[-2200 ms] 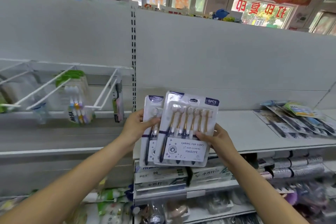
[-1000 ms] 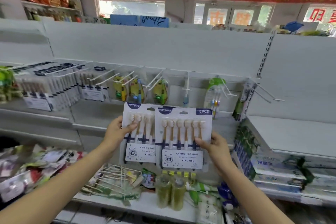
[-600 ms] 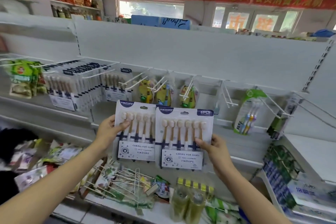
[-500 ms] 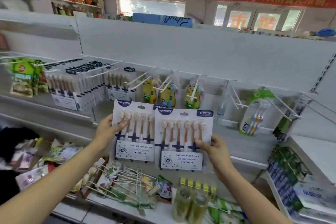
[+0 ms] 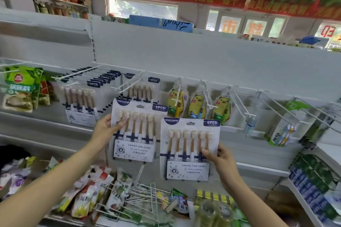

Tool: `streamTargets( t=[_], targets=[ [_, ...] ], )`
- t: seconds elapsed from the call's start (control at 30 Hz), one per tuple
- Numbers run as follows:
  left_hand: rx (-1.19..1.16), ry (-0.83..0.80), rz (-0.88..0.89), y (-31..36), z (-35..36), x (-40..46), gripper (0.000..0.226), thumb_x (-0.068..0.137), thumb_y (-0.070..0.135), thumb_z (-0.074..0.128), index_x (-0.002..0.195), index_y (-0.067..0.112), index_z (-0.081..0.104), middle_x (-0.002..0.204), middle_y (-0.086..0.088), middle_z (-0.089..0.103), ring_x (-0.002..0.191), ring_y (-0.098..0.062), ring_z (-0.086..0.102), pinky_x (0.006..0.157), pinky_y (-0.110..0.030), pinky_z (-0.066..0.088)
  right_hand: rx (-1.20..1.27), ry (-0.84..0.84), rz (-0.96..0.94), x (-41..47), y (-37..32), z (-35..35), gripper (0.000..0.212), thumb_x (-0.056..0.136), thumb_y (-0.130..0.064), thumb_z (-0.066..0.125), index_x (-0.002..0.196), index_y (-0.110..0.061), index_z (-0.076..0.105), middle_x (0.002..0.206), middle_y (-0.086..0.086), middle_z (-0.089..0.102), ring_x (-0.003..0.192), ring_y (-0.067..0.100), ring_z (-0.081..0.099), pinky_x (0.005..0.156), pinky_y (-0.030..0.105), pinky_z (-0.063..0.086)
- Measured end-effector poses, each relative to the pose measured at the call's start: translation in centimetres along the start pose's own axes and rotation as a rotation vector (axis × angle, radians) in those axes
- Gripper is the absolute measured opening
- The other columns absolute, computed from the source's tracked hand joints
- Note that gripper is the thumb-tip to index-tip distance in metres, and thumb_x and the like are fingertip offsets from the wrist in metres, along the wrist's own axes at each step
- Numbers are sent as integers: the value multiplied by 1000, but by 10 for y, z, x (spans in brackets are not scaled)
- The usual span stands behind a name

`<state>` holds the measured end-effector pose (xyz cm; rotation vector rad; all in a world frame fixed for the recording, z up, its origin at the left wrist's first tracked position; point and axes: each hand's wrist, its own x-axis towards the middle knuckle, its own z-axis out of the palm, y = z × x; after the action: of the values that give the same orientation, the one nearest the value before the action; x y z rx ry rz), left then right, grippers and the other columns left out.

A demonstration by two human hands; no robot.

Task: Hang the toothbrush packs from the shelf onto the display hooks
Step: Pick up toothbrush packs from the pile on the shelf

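The left hand [image 5: 103, 129] pinches one glossy white-and-navy six-brush toothbrush card [image 5: 137, 131] just below a white wire display hook [image 5: 129, 86]; the right hand [image 5: 219, 156] pinches a matching second card [image 5: 190, 149], lower, edges apart.

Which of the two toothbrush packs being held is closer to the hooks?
The left hand's pack: held higher, its top just under the hook carrying matching packs. The right hand's pack sits lower, nearer the camera.
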<state>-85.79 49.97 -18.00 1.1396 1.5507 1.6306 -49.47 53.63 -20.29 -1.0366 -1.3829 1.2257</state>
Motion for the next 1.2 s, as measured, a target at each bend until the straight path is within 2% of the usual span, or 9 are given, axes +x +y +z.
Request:
streamTargets(
  t=[0.2,0.33,0.47,0.7,0.8,0.87,0.93,1.03,1.2],
  targets=[
    [-17,-9,29,-1,-51,32,43,87,20,72,128,13,61,118,-4,71,110,-19,66,103,-44,48,-6,49,-1,2,-1,56,23,89,-2,68,110,-9,70,102,6,78,96,22,74,84,38,58],
    [-52,-11,51,-2,-68,44,41,87,11,71,127,10,61,117,-7,71,109,-20,67,102,-47,49,-15,59,1,3,1,80,21,89,-3,68,109,-8,71,102,6,78,95,22,74,80,35,57],
    [-123,-1,75,-4,-76,49,39,89,8,67,126,16,59,121,-2,69,104,-5,66,94,-31,50,-17,65,17,5,7,94,21,89,-4,68,109,-7,70,101,7,78,96,24,74,79,34,58],
    [-122,-35,84,-5,-82,69,38,87,7,70,118,27,63,118,2,71,109,-13,68,94,-34,52,-12,74,22,14,11,111,23,89,-1,67,111,-7,69,101,6,78,94,21,74,71,24,59],
    [-102,-51,97,-5,-74,74,37,87,5,69,117,25,63,113,4,72,101,-2,69,89,-26,53,-14,89,22,15,13,114,22,88,-1,68,109,-6,69,99,8,78,92,22,74,70,24,59],
    [-107,-37,101,-6,-66,77,36,87,4,68,118,21,61,109,8,70,94,5,68,81,-15,54,-18,113,29,15,16,112,22,86,-2,70,107,-7,70,97,7,78,91,22,74,69,24,58],
    [-128,-25,94,-9,-58,84,32,88,6,68,114,23,62,107,10,70,93,6,68,76,-12,53,-30,126,35,15,18,108,22,86,-3,71,107,-8,70,97,6,78,92,22,74,70,26,58],
    [-128,-45,83,-11,-45,100,28,88,12,69,109,29,63,108,9,71,98,2,68,83,-19,52,-4,142,45,15,17,102,23,86,0,69,108,-7,69,98,7,78,91,22,74,69,25,59],
    [-104,-29,60,-22,-17,139,36,90,11,68,124,6,57,120,-8,66,113,-22,62,102,-42,47,-12,170,64,16,19,90,23,85,-3,71,108,-5,70,100,9,78,95,26,74,80,37,58]
  ],
)
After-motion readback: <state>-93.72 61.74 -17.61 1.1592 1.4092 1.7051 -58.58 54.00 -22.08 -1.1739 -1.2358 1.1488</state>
